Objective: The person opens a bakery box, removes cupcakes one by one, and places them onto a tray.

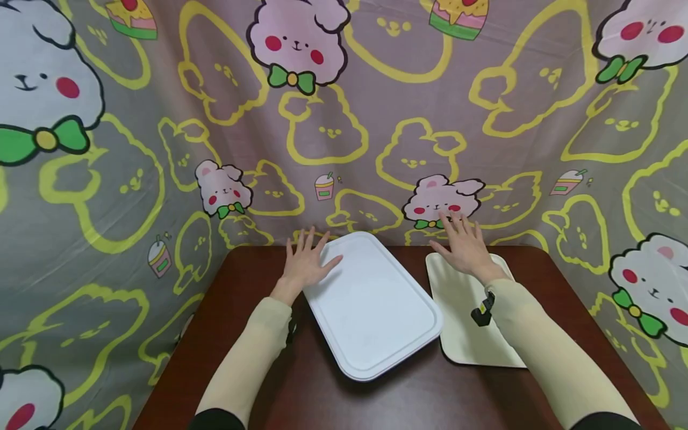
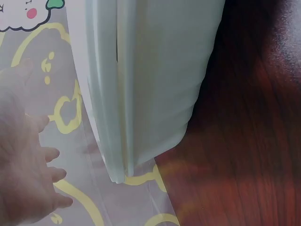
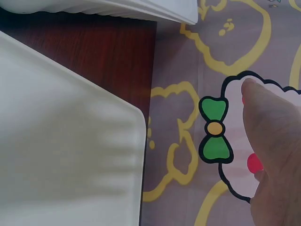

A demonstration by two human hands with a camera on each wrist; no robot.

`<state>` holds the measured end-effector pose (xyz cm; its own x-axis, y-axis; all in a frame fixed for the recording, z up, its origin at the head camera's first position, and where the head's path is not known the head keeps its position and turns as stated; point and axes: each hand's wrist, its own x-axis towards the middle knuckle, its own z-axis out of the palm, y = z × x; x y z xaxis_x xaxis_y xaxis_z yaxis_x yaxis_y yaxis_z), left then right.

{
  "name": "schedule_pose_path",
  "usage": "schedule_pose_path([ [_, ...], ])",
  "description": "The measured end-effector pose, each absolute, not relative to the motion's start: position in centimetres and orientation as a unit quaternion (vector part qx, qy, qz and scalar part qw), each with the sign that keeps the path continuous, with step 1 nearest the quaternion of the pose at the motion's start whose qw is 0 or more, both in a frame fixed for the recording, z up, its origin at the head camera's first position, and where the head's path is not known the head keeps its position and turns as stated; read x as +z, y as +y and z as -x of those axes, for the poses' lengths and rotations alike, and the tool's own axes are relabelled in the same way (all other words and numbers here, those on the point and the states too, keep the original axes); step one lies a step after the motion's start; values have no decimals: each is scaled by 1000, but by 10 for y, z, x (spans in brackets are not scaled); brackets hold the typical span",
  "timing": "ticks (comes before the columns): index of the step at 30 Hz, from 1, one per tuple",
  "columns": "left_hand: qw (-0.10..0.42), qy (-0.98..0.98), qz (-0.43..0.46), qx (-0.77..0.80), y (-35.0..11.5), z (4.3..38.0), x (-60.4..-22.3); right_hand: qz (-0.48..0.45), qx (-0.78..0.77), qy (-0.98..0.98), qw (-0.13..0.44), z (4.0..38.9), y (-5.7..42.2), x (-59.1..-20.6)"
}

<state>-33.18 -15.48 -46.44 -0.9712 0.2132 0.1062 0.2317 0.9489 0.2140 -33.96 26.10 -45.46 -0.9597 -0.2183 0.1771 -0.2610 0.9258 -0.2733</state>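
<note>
A white lidded plastic box (image 1: 371, 304) stands at a slant in the middle of the table. The left wrist view catches its lid rim (image 2: 106, 94) and ribbed side wall (image 2: 164, 84). My left hand (image 1: 305, 264), fingers spread, overlaps the box's far left edge in the head view; a gap separates it from the box in the left wrist view. To the right lies a shallow cream tray (image 1: 462, 322), its corner also large in the right wrist view (image 3: 70, 132). Over that tray's far end hovers my right hand (image 1: 466, 248), fingers spread and holding nothing.
Dark reddish-brown wood forms the table (image 1: 247, 280). A grey curtain (image 1: 376, 197) printed with cartoon animals hangs behind it and along both sides, close to the far table edge. A small black device (image 1: 482, 313) is strapped at the right wrist.
</note>
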Motion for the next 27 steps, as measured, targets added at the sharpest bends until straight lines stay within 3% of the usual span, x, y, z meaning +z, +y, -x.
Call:
schedule_pose_path([
  [8,26,-985,102,-135,-153,330,-462,-123,159,-977,73,340,258,-458],
  [16,-26,-962,19,-270,-152,316,-454,-137,286,-948,36,333,244,-466],
  [27,-1,-950,-2,-311,-171,295,-484,-135,373,-917,-42,328,218,-483],
])
